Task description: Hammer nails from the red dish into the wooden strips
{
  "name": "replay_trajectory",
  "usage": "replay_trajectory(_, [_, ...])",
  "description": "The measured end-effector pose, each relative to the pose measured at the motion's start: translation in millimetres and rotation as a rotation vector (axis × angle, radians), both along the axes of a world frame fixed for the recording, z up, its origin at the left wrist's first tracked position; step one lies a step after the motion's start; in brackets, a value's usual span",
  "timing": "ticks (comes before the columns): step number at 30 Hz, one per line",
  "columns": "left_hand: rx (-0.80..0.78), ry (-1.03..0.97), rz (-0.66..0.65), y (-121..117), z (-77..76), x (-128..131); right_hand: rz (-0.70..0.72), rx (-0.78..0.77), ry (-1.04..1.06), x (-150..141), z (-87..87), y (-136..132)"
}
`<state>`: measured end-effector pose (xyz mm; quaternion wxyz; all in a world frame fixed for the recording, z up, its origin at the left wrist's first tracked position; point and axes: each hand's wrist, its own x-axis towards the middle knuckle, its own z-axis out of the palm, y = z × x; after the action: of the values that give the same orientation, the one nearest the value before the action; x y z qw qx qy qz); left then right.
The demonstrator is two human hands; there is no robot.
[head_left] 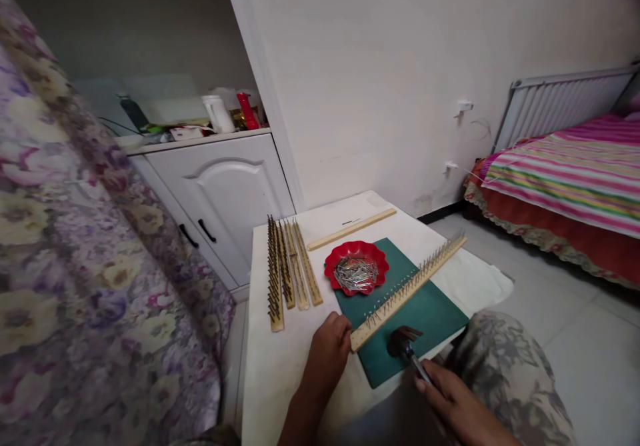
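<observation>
Dim, diffuse light leaves the far wall (390, 86) grey and the far-left alcove (150, 33) darker. Wide-angle distortion stretches the left curtain (45, 233) and right bed (575, 159); the hammer (413, 359) looks slightly blurred.

Part of the handle of the hammer (401, 342) is covered by the right grip (450, 396), whether the curled left grip (331, 346) pinches anything beside the board (406, 294) is hidden, the heaped nails (356, 275) are too small to count, and side edges cut off the curtain (125, 233) and bed (560, 166).
</observation>
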<state>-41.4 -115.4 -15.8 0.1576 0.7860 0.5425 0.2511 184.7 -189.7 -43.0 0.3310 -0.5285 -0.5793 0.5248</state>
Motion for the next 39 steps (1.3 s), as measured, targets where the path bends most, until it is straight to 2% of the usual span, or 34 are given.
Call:
replay_trajectory(8, [-0.015, 0.07, -0.002, 0.5, 4.0, 7.8, 0.004, 0.088, -0.04, 6.7, 2.3, 1.8])
replay_trajectory(17, [-0.002, 0.135, 0.001, 0.7, 5.7, 15.9, 0.038, -0.008, 0.011, 1.3, -3.8, 1.9])
replay_trajectory(22, [0.006, -0.044, 0.008, 5.9, 4.7, 17.1, 0.053, 0.003, 0.001, 2.0, -5.3, 2.6])
replay_trajectory(29, [-0.048, -0.301, 0.103, 13.6, -21.1, 18.7, 0.034, 0.122, -0.06, 4.4, -0.2, 2.3])
replay_trajectory(32, [-0.06, -0.323, 0.109, 13.6, -25.4, 22.7, 0.047, 0.118, -0.013, 1.2, 9.6, -0.2])
replay_trajectory(35, [-0.05, -0.317, 0.102, 12.6, -25.3, 25.2, 0.029, 0.125, 0.022, -4.1, 28.9, -2.3])
replay_trajectory(39, [-0.048, -0.328, 0.103, 11.6, -25.4, 25.6, 0.034, 0.036, 0.048, -15.5, 52.2, 2.5])
